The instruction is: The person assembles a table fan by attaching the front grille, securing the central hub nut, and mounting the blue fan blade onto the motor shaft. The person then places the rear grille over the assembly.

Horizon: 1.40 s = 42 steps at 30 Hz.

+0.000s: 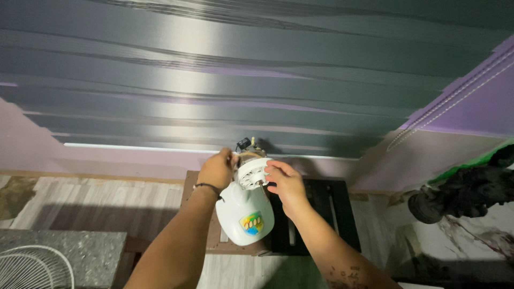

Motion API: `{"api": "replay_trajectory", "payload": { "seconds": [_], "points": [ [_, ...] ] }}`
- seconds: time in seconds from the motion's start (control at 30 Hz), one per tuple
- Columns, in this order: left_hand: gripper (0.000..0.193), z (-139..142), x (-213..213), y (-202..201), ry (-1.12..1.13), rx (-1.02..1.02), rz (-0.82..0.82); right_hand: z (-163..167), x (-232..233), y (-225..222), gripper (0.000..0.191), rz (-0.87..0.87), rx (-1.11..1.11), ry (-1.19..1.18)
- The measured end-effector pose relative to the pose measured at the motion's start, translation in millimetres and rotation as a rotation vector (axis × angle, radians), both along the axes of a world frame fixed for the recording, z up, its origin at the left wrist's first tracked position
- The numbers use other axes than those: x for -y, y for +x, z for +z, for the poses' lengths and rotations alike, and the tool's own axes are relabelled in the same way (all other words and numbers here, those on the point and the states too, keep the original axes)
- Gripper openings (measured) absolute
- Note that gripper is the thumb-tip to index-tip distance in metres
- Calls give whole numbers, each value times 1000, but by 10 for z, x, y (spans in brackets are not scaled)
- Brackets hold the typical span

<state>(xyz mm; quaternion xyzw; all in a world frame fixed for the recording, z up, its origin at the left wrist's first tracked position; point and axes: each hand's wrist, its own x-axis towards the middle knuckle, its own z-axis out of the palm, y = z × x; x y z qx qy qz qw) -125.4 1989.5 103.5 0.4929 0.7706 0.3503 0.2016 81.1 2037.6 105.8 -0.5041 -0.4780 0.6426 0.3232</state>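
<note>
Left hand [217,170] gripping the back of the white fan motor housing [245,211], black band on the wrist. Right hand [286,184] half-open, fingertips [272,170] on the housing's vented front end. Housing held in the air over a dark slatted table [326,214]. Wood-look plank floor [107,200] below. Lilac wall [471,109], grey horizontal blinds [241,69] across it. White wire fan guard [32,267] on a speckled grey slab [80,251], bottom left.
</note>
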Motion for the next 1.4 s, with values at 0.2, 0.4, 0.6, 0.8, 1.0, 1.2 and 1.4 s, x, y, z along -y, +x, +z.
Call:
{"api": "replay_trajectory", "payload": {
  "seconds": [0.2, 0.4, 0.6, 0.8, 1.0, 1.2, 1.4],
  "points": [
    [27, 424, -13, 275, 246, 30, 38, 44, 398, 20, 35, 45, -43, -26],
    [26, 758, -150, 880, 455, 232, 79, 329, 877, 216, 34, 94, -235, 55],
    [27, 933, -99, 1808, 325, 797, 31, 578, 1138, 929, 24, 14, -478, 54],
    [35, 897, -6, 2702, 134, 966, -104, 553, 1154, 2119, 19, -225, -275, 301],
    [37, 583, 163, 3571, 100, 909, -34, 409, 840, 3695, 18, -330, -162, 359],
    [30, 140, 308, 4542, 12, 1028, 30, 196, 550, 4958, 16, -329, 160, 409],
    [34, -364, 604, 5280, 36, 1046, -2, -254, 216, 5724, 15, -382, 308, 409]
  ]
}}
